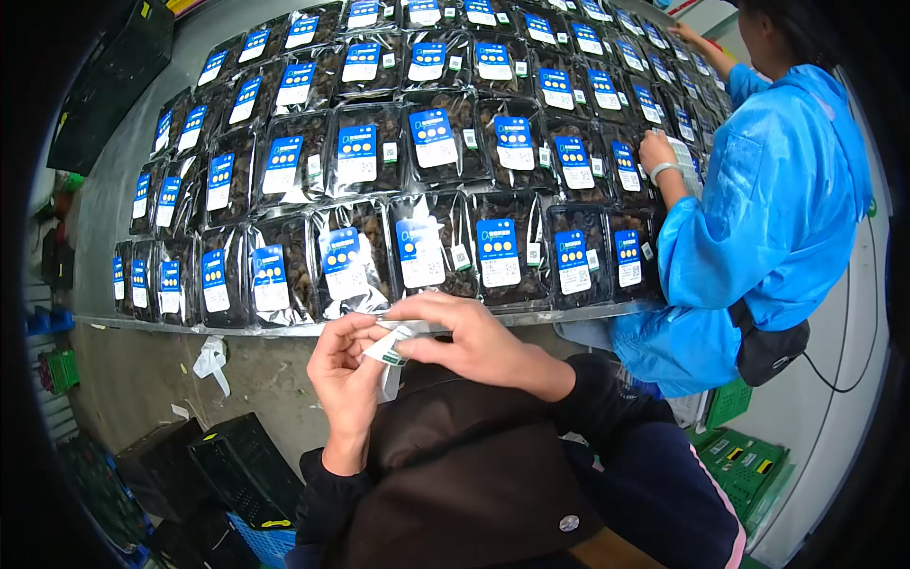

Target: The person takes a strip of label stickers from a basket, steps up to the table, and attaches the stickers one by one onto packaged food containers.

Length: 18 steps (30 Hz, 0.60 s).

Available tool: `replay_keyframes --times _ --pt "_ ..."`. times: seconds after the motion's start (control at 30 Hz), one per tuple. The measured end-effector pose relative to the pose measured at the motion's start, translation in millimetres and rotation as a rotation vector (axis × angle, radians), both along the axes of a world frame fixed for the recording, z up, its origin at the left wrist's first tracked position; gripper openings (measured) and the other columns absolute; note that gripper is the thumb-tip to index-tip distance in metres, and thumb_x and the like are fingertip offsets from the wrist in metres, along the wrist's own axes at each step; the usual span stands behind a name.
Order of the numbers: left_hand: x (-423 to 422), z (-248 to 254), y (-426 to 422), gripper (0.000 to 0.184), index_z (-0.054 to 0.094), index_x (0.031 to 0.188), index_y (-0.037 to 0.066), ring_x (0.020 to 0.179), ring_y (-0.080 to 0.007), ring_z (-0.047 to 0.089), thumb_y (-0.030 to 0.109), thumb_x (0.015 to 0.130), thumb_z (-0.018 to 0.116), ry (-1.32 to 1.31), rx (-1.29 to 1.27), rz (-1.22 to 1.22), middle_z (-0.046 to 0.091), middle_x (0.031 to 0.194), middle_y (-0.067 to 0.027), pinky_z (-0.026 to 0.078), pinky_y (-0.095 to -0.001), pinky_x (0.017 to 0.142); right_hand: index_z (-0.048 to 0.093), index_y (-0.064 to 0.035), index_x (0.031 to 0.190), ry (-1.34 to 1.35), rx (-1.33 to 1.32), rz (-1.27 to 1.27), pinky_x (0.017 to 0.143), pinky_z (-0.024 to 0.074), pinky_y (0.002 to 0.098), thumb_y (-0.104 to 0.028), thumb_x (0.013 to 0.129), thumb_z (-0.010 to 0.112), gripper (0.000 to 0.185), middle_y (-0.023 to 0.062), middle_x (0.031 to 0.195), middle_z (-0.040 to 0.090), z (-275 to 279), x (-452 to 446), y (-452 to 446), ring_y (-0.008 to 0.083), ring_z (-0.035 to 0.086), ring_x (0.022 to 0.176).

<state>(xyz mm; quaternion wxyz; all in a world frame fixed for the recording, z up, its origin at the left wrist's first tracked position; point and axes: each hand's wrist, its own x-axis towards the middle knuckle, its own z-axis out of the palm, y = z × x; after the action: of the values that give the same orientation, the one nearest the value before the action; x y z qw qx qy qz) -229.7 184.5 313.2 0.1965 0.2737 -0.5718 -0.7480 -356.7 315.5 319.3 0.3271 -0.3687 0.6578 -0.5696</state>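
A short strip of white sticker labels (386,351) with a small green-and-white print is between my hands, just below the front edge of the table. My left hand (345,372) grips the strip, its thumb and fingers closed around it. From the right, my right hand (474,343) pinches the label's upper part between thumb and fingers. Beyond my hands lie rows of film-wrapped black trays (346,261) of dark food with blue-and-white labels. Many packs also carry a small white-and-green sticker (461,257). Fingers partly hide the strip.
The metal table (109,204) spans the view ahead. At the right a co-worker in a blue smock (773,180) reaches over the packs. Black crates (242,469) stand on the floor at lower left, green crates (744,474) at lower right. Crumpled white paper (210,362) lies on the floor.
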Motion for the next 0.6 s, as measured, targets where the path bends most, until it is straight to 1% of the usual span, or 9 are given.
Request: replay_keyframes --times 0.1,0.17,0.2,0.3,0.37,0.43,0.47,0.5,0.6 --pt "1.9 0.5 -7.5 0.023 0.057 0.101 -0.002 0.069 -0.0026 0.056 -0.009 0.08 0.066 -0.014 0.011 -0.008 0.066 0.087 -0.0067 0.042 -0.016 0.057 0.065 -0.0023 0.104 0.084 -0.001 -0.034 0.078 0.0481 0.0335 -0.019 0.085 0.069 0.026 0.0112 0.098 0.065 6.0 10.4 -5.6 0.0253 0.063 0.088" --pt "6.8 -3.1 -14.5 0.019 0.058 0.096 -0.002 0.064 -0.002 0.054 -0.007 0.08 0.068 -0.062 0.052 -0.083 0.064 0.082 -0.0036 0.041 -0.0159 0.054 0.066 -0.0029 0.101 0.103 0.003 -0.076 0.077 0.0484 0.034 -0.018 0.084 0.07 0.023 0.01 0.096 0.066 5.5 14.5 -10.2 0.0259 0.063 0.087" --pt "6.8 1.1 -15.9 0.014 0.058 0.09 -0.001 0.058 -0.0011 0.05 -0.005 0.081 0.068 -0.122 0.086 -0.087 0.06 0.074 -0.0001 0.038 -0.0158 0.05 0.067 -0.0036 0.099 0.18 -0.028 -0.104 0.076 0.0486 0.0345 -0.016 0.083 0.07 0.021 0.0093 0.096 0.066 3.4 15.7 -12.9 0.0255 0.063 0.086" --pt "21.6 -12.4 -20.5 0.011 0.058 0.085 0.0 0.054 -0.0007 0.047 -0.004 0.082 0.068 -0.192 0.11 -0.1 0.058 0.068 0.0016 0.036 -0.016 0.047 0.067 -0.0052 0.093 0.326 -0.091 -0.107 0.075 0.0491 0.0355 -0.013 0.081 0.07 0.015 0.0083 0.094 0.066 -11.7 9.2 -24.6 0.0261 0.064 0.086" --pt "30.7 -17.4 -23.7 0.01 0.058 0.083 0.001 0.054 -0.0009 0.047 -0.002 0.084 0.067 -0.22 0.128 -0.087 0.056 0.064 0.0027 0.036 -0.0164 0.048 0.065 -0.005 0.092 0.3 -0.113 -0.13 0.078 0.0488 0.0362 -0.013 0.08 0.069 0.014 0.0084 0.1 0.065 -21.9 -12.7 -40.2 0.0268 0.062 0.094" --pt "39.0 -24.7 -25.5 0.01 0.058 0.083 0.002 0.055 -0.0007 0.047 -0.001 0.084 0.067 -0.236 0.082 -0.04 0.057 0.065 0.0029 0.036 -0.0168 0.049 0.061 -0.0026 0.094 0.572 0.09 -0.031 0.091 0.0459 0.0389 -0.014 0.082 0.068 0.018 0.0129 0.113 0.059 -28.1 -41.1 -59.2 0.03 0.056 0.11" --pt "42.3 -23.6 -26.5 0.01 0.058 0.083 0.002 0.055 -0.0007 0.047 -0.001 0.084 0.067 -0.238 0.08 -0.031 0.057 0.065 0.0029 0.036 -0.0168 0.049 0.058 -0.0037 0.095 0.732 0.108 0.053 0.099 0.039 0.0433 -0.017 0.084 0.066 0.02 0.0138 0.121 0.052 -49.1 -50.5 -66.9 0.0334 0.044 0.123" --pt "45.3 -21.2 -27.4 0.01 0.057 0.083 0.001 0.058 -0.0012 0.048 -0.002 0.084 0.067 -0.224 0.053 -0.009 0.058 0.07 0.0015 0.038 -0.0169 0.052 0.059 -0.0035 0.093 0.831 0.13 0.092 0.102 0.0352 0.0461 -0.017 0.081 0.068 0.021 0.0142 0.124 0.05 -57.7 -52.3 -74.7 0.0361 0.038 0.129" --pt "47.1 -18.2 -28.0 0.011 0.057 0.083 0.0 0.066 -0.0028 0.051 -0.002 0.083 0.067 -0.119 0.004 0.043 0.06 0.08 -0.0016 0.041 -0.0174 0.059 0.059 -0.0031 0.093 1.023 0.24 0.155 0.106 0.0292 0.0479 -0.019 0.075 0.073 0.028 0.0149 0.126 0.048 -77.8 -51.6 -86.7 0.0374 0.034 0.132"
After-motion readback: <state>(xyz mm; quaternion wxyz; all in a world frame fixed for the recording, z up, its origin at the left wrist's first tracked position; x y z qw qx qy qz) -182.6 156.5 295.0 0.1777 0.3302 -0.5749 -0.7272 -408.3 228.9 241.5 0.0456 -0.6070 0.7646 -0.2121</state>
